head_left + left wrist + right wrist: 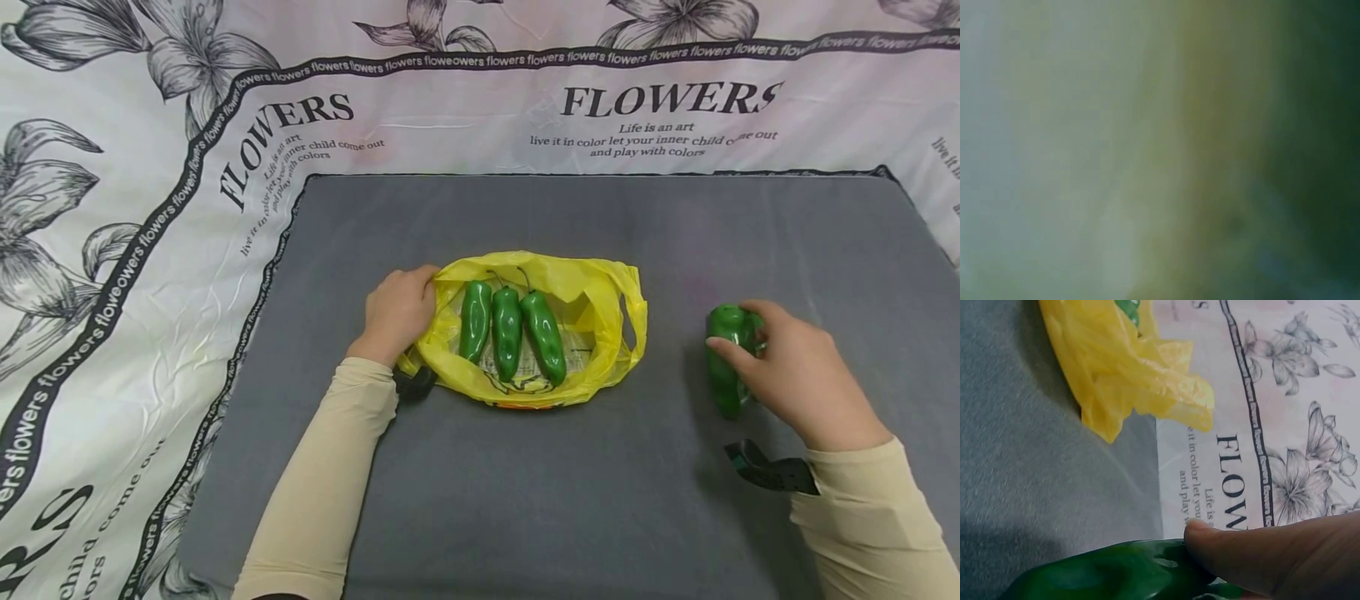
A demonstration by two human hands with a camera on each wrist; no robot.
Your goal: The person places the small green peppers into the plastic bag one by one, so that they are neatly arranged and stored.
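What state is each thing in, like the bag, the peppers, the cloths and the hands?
Left hand: gripping
Right hand: gripping
Bag: open, held at its left side
Three bagged peppers: glossy, uncut as far as shows, side by side
Held pepper: glossy, between thumb and fingers
Sleeves: down to the wrists
Gray cover: spread out
Flowered cloth: spread out, creased

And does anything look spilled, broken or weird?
Nothing looks spilled or broken. Three peppers lie in the bag; the left hand grips its edge, the right hand holds another pepper. Only the left wrist view's odd: all blur.
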